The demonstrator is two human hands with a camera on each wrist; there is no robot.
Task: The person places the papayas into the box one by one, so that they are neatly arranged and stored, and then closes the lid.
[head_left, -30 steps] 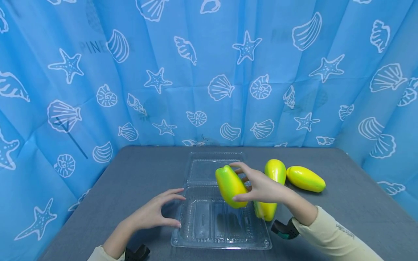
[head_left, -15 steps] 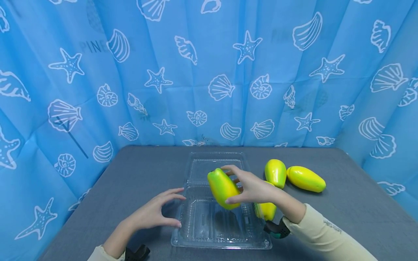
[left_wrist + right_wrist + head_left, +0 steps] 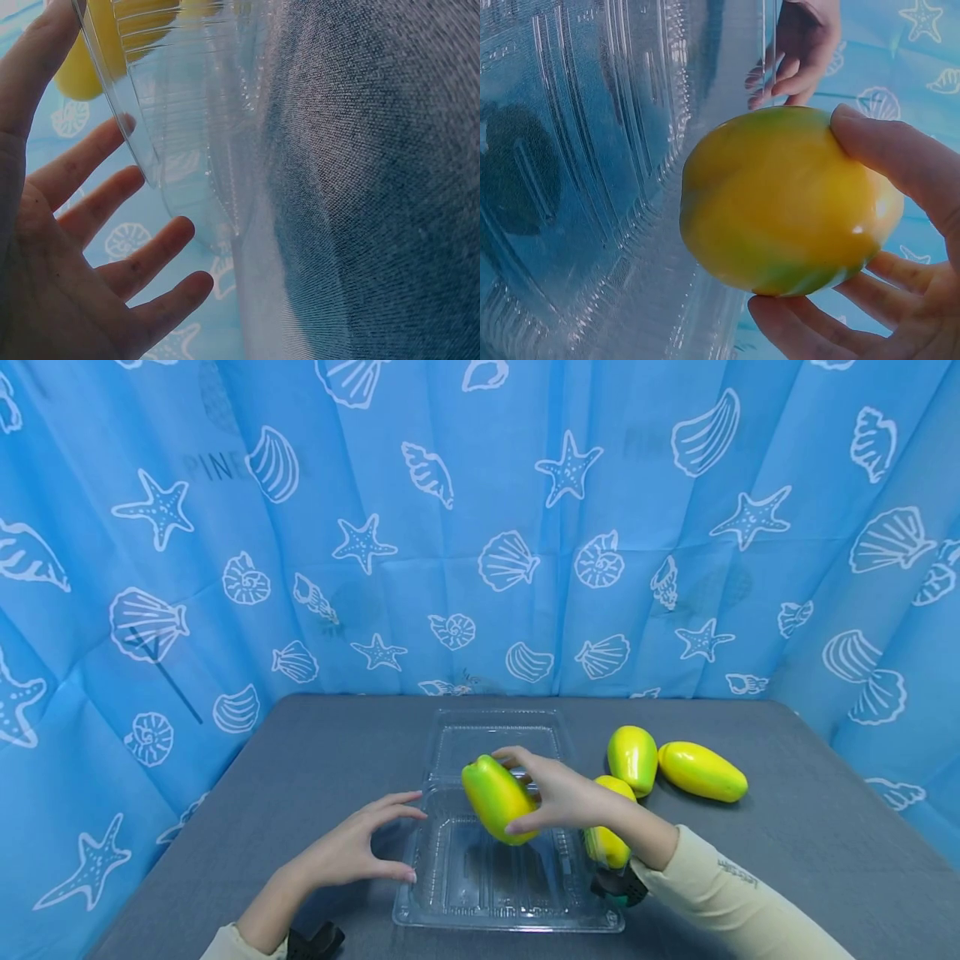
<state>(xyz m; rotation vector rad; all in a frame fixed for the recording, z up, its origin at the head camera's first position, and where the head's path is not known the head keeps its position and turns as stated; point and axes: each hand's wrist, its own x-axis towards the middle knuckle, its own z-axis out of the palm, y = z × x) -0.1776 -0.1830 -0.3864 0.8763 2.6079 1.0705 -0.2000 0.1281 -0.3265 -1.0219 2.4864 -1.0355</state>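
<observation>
In the head view my right hand [image 3: 551,793] grips a yellow-green papaya [image 3: 497,802] by its right side. The fruit is tilted and raised over the base of a clear plastic clamshell box [image 3: 442,917], which lies unfolded. Seen from the right wrist, thumb and fingers hold the papaya [image 3: 787,202] from opposite sides, above the ribbed box floor. At the box's left wall is my left hand [image 3: 345,847], thumb and fingers spread apart. In the left wrist view its fingers [image 3: 161,247] are extended beside the box rim [image 3: 112,97]; one fingertip seems to touch it.
To the right of the box lie more papayas: one [image 3: 611,843] against the box's right side, partly behind the right forearm, another [image 3: 632,758] behind it, and a third [image 3: 702,772] farther right. The box lid [image 3: 495,747] lies flat toward the blue curtain [image 3: 465,527] behind the grey table [image 3: 337,743].
My right hand has carried the papaya leftward and slightly lower over the box, uncovering more of the papaya beside it. The left hand has stayed in place.
</observation>
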